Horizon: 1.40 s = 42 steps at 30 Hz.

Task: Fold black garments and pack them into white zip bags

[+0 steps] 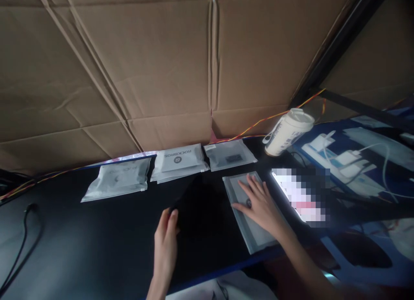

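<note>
My left hand [166, 235] is closed, with thumb and fingers pinching the edge of a soft-looking black item [194, 207]. That item blends into the black tabletop [106, 235], so its outline and kind are hard to make out. To the right, my right hand [258, 205] lies with fingers spread on a flat frosted zip bag [255, 235], covering part of its dark round logo. Behind the hands lie a white ROCKBROS bag [181, 157] on top of another, a similar bag [119, 177] on the left, and a frosted bag with a dark patch [229, 155].
A white lidded cup [289, 132] stands at the back right. A lit phone [297, 201], partly pixelated, lies beside my right hand. A power strip with white chargers [343, 157] is farther right. A black cable [24, 235] lies at left; cardboard [155, 67] walls the back.
</note>
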### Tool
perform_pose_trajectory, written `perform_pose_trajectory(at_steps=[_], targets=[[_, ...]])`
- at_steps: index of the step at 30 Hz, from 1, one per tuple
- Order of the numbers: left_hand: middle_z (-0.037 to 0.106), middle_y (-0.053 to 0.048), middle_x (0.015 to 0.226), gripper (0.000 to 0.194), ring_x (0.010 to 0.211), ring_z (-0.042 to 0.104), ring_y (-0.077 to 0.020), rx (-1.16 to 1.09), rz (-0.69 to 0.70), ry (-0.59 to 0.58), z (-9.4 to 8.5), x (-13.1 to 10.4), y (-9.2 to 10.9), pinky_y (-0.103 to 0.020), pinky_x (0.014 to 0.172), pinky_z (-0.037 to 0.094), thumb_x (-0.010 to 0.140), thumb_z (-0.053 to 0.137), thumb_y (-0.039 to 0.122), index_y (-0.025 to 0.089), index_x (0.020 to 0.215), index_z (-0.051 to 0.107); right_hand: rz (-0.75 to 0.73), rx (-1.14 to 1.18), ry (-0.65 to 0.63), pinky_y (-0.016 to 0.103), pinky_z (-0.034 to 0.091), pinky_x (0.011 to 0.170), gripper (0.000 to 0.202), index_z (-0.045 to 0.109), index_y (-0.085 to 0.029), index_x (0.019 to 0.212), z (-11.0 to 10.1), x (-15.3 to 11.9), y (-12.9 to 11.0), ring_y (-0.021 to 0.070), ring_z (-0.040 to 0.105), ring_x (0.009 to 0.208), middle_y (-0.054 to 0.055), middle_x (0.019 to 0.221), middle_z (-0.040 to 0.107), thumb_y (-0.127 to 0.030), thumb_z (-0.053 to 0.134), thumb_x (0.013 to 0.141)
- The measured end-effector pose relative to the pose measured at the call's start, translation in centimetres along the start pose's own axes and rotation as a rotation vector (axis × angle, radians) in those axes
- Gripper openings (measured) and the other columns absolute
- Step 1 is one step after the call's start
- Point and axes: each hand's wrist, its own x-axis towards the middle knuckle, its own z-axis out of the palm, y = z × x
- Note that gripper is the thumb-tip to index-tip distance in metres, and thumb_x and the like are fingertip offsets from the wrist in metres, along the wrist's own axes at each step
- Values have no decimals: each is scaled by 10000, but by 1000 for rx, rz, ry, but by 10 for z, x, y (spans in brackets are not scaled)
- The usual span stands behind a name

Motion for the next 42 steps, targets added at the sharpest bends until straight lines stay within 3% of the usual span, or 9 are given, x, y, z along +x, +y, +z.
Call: perform_pose_trajectory(at_steps=[6, 11, 14, 18, 22, 26, 31, 35, 42], targets=[[587, -35, 1050, 335, 1033, 616, -278, -259, -175, 126, -47, -8, -30, -409, 863, 550, 829, 519, 480, 251, 1070, 476, 19, 7, -10, 572, 216, 1097, 755, 411, -207, 1401, -1, -3, 6, 326, 230, 1399, 149, 1510, 302, -691, 429, 822], [511, -73, 1243, 436, 1053, 585, -341, 252, 58, 318, -69, -26, -20, -518, 873, 519, 794, 513, 569, 277, 1117, 487, 34, 21, -2, 613, 218, 1082, 759, 434, -190, 1380, -4, -3, 9, 348, 253, 1386, 176, 1494, 323, -683, 471, 805], [562, -71, 1132, 367, 1005, 595, -316, 418, 342, 347, -58, -32, -8, -488, 833, 529, 826, 499, 552, 264, 1049, 547, 2, 64, 63, 653, 207, 1070, 658, 488, -195, 1321, -16, -2, 0, 362, 306, 1361, 173, 1488, 334, -629, 495, 826], [586, -78, 1089, 331, 1007, 589, -284, 566, 618, 106, -18, -29, 0, -453, 827, 525, 841, 562, 434, 235, 1105, 542, -94, 221, 139, 596, 259, 1092, 367, 535, -234, 1230, -37, -3, -37, 283, 482, 1258, 107, 1388, 492, -416, 485, 915], [602, -104, 1066, 317, 969, 592, -286, 722, 673, 36, 19, -18, 1, -446, 794, 524, 849, 523, 248, 184, 1159, 536, -210, 347, 80, 531, 323, 1094, 247, 567, -264, 1159, -38, -11, -84, 223, 552, 1188, 48, 1258, 606, -263, 479, 928], [632, -98, 966, 251, 895, 626, -261, 655, 593, 3, 24, -4, 4, -386, 748, 532, 861, 411, 169, 174, 1043, 584, -239, 398, 0, 545, 340, 1081, 295, 570, -256, 1167, -24, -18, -107, 216, 580, 1148, 32, 1182, 652, -162, 519, 891], [666, -50, 787, 321, 661, 643, -204, 387, 379, 15, -12, 5, 5, -284, 596, 505, 894, 424, 439, 190, 996, 599, -206, 415, -10, 611, 229, 1108, 258, 604, -265, 1084, -22, -16, -106, 215, 621, 1067, 3, 1093, 684, -136, 566, 864], [531, 36, 523, 482, 465, 532, -175, 339, 111, 279, -67, 14, -8, -236, 438, 388, 812, 458, 610, 195, 1022, 584, -191, 390, -3, 622, 193, 1113, 235, 614, -269, 1022, -25, -14, -97, 211, 638, 1017, -13, 1046, 693, -119, 590, 843], [640, -35, 720, 434, 721, 649, -297, 733, -197, 271, -145, 25, -40, -304, 557, 439, 811, 372, 593, 260, 1010, 568, -222, 242, 27, 685, 276, 1033, 159, 599, -237, 1022, -21, -17, -77, 255, 657, 970, 33, 1023, 701, -181, 526, 892]])
